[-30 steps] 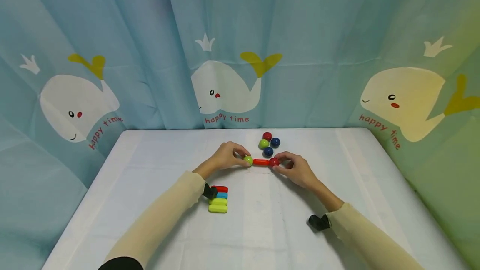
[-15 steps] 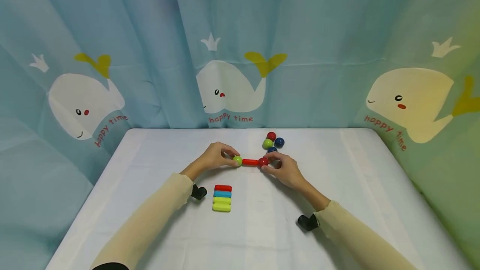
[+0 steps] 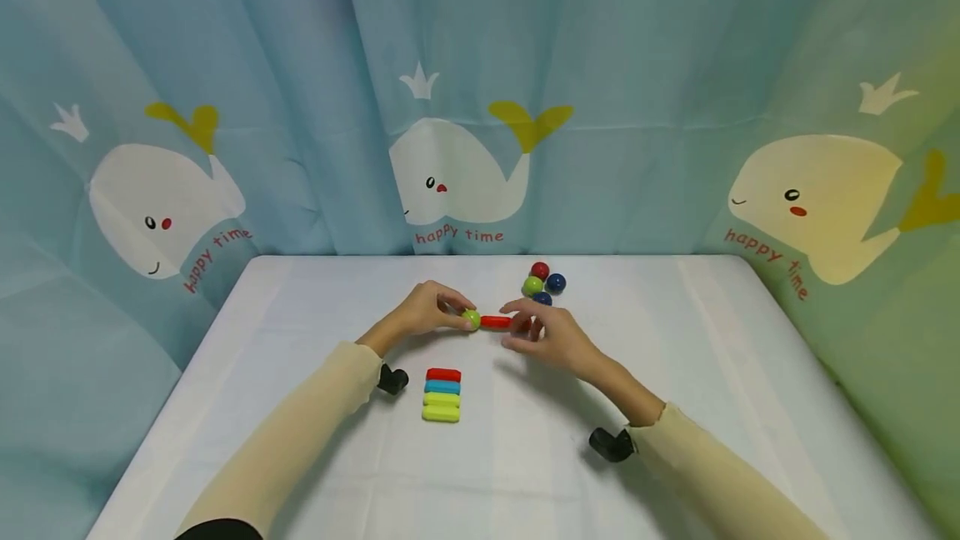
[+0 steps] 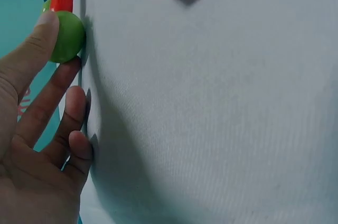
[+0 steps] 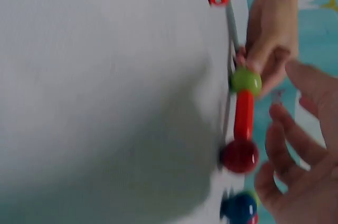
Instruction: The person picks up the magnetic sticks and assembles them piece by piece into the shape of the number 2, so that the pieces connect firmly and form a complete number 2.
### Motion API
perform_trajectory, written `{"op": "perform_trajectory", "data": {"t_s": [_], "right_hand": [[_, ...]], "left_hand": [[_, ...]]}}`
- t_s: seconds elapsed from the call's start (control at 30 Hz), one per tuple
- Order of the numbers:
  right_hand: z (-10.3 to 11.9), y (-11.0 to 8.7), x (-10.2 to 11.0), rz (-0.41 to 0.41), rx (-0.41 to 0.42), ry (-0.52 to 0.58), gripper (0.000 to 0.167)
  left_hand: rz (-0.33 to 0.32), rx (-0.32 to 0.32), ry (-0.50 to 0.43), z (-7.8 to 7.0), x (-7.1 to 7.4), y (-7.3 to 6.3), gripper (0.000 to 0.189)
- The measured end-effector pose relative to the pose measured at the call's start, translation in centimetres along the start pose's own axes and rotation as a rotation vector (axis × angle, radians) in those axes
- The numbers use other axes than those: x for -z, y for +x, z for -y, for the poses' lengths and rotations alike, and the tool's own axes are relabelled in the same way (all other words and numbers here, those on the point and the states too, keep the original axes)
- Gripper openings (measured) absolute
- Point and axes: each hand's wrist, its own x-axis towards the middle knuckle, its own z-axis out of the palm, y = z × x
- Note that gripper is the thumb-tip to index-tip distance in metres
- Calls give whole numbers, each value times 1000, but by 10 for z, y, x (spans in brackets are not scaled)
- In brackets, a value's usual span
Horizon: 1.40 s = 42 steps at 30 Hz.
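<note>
My left hand [image 3: 427, 311] pinches a green ball [image 4: 69, 36] between thumb and fingers. A short red rod [image 3: 495, 322] joins that ball to a dark red ball [image 5: 240, 156] at its right end, the whole piece lying along the white table. Over the red end, my right hand [image 3: 557, 340] has its thumb and fingers spread, holding nothing; in the head view it mostly covers the red ball. The right wrist view shows the fingers [image 5: 288, 145] apart from the red ball, off to its side.
Behind the right hand sits a cluster of loose balls: red [image 3: 540, 271], green [image 3: 532, 286] and two dark blue [image 3: 556, 283]. Nearer the front, a red rod [image 3: 444, 375], a blue rod [image 3: 442, 387] and two yellow-green rods [image 3: 441, 414] lie side by side. A whale-print curtain [image 3: 637, 107] hangs behind the table.
My right hand has let go of the red ball and its fingers have spread. The left hand keeps its pinch on the green ball. Earlier, the view shifted slightly.
</note>
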Motion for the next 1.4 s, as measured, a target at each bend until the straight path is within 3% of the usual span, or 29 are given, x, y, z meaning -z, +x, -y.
{"op": "perform_trajectory", "data": {"t_s": [0.1, 0.2, 0.5, 0.67, 0.8, 1.4], "right_hand": [[9, 8, -13, 149, 61, 84, 43], [15, 16, -27, 251, 72, 143, 43], [22, 35, -57, 403, 55, 198, 36], [26, 39, -61, 441, 83, 201, 28], [29, 40, -61, 449, 59, 178, 26], [27, 40, -57, 517, 75, 9, 21]], "left_hand": [[7, -15, 0, 2, 2, 0, 27], [16, -28, -10, 3, 3, 1, 26], [34, -17, -32, 3, 3, 2, 25], [28, -28, -27, 0, 2, 3, 26], [23, -36, -15, -1, 3, 2, 26], [18, -46, -28, 4, 2, 0, 28]]}}
